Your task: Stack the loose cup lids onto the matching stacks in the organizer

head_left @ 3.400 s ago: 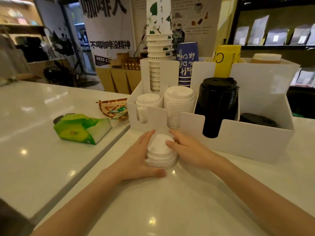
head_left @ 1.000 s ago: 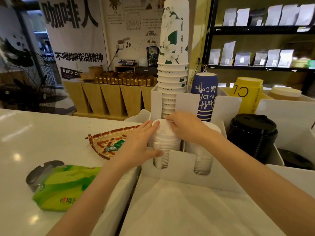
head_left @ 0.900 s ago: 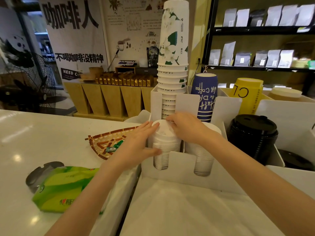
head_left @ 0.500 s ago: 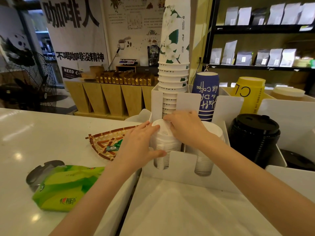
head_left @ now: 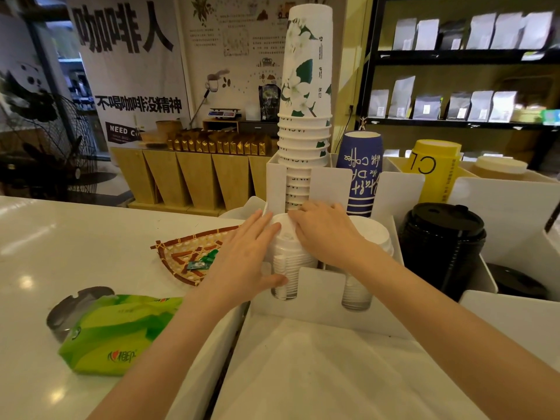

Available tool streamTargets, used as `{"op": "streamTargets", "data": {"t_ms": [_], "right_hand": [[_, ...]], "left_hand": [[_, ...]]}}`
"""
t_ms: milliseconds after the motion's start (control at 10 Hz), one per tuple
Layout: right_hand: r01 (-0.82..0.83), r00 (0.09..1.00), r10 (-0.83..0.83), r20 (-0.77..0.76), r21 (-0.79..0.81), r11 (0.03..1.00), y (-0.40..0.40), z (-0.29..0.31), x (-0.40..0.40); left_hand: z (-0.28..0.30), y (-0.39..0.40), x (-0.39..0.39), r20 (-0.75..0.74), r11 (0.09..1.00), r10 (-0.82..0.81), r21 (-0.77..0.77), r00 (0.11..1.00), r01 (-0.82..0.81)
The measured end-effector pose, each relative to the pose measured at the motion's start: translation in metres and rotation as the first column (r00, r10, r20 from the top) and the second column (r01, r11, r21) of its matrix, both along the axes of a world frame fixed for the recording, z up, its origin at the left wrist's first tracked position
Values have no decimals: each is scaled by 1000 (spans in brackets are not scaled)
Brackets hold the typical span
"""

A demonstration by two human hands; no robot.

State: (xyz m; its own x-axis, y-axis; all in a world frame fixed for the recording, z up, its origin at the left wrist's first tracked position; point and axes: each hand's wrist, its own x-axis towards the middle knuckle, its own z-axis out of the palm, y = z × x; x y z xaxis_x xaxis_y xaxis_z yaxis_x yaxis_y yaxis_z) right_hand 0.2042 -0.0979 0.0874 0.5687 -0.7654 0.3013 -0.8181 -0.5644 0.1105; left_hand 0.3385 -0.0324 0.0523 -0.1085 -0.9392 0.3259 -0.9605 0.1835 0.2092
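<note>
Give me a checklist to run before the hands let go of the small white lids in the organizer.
1. Lids in the matching slot: small white lid stack stands in the organizer's leftmost front compartment. Ok.
2. Left hand steadies the stack's side. Ok.
3. Right hand presses on top. Ok.
4. Stack upright and nested evenly: top is covered by fingers. Cannot tell.
5. Neighbouring larger white lid stack undisturbed: right wrist lies over it. Cannot tell.
6. Black lid stack clear of both hands. Ok.

White lids point(head_left: 288, 237), black lids point(head_left: 442, 219), green pkt point(head_left: 118, 331).
</note>
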Motion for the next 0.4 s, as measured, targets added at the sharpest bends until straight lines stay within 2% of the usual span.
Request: {"op": "streamTargets", "data": {"t_ms": [100, 200, 300, 400], "right_hand": [[-32, 999, 32, 8, 73, 997, 3, 6, -8], [-79, 989, 52, 139, 198, 977, 14, 22, -27], [-181, 920, 105, 377, 170, 969, 38, 51, -54], [-281, 740, 240, 628, -36, 959, 84, 86, -100]], "left_hand": [[0, 2, -3, 27, 1000, -5, 13, 1000, 4], [16, 2, -4, 13, 994, 6, 108, 1000, -7], [47, -3, -13, -81, 989, -5, 148, 997, 17], [94, -7, -35, -160, 992, -86, 72, 983, 99]]}}
